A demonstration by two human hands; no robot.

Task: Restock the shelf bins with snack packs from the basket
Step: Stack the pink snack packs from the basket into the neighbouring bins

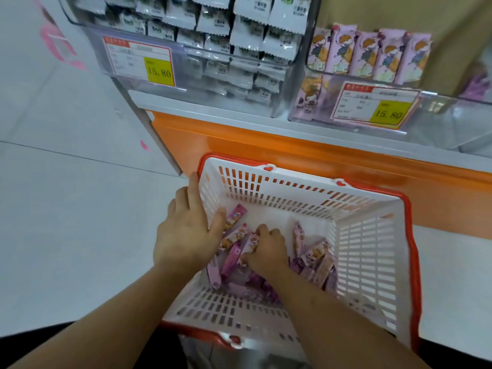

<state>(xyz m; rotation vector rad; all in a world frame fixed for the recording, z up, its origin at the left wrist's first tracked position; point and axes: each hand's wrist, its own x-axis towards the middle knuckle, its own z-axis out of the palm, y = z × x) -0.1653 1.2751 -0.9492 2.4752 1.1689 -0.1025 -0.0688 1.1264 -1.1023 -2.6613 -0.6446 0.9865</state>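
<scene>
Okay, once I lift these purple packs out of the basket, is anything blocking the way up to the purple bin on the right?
Nothing visible does. The right hand is curled on the purple snack packs in the basket. The purple bin above is open-topped, with only the orange ledge below its front.

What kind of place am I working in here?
Most likely a shop aisle: clear shelf bins stocked with snack packs, yellow price tags reading 15.80, and a shopping basket.
</scene>
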